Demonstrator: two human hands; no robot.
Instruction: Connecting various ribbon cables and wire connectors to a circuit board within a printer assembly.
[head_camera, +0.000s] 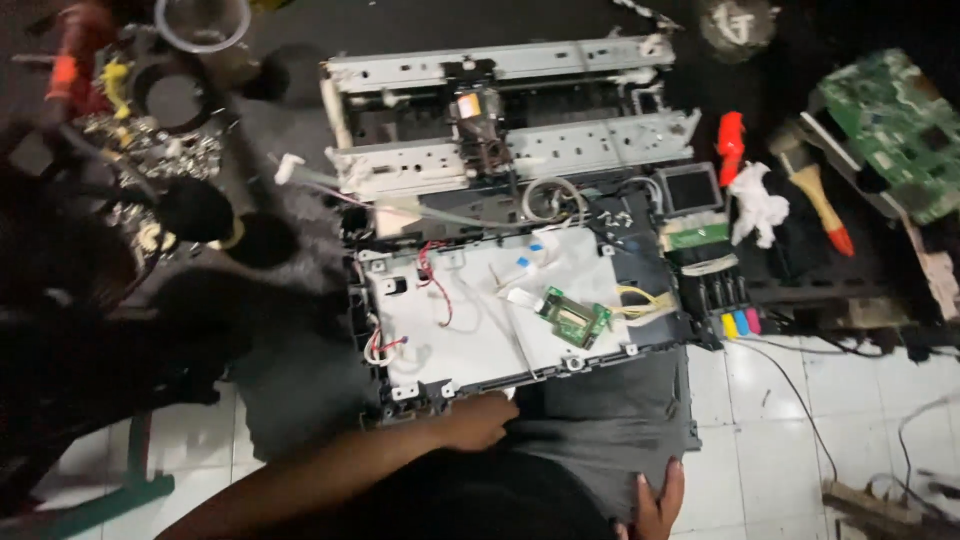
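An opened printer lies on the floor, its white metal base plate (470, 330) bare, with red wires and a small green circuit board (575, 318) on it. My left hand (478, 420) rests with curled fingers at the near edge of the plate, where it meets a dark grey cover panel (610, 420). My right hand (655, 505) lies flat with fingers apart on the near edge of that grey panel. Behind the plate sits the printer's metal carriage frame (510, 110).
Coloured ink tanks (735, 320) sit right of the plate. A red-handled paintbrush (815, 195), a white rag (758, 205), a red tool (730, 140) and a large green circuit board (890, 125) lie at the right. Cluttered parts and a roll of tape (175, 95) are at the upper left. Cables cross the white tiles.
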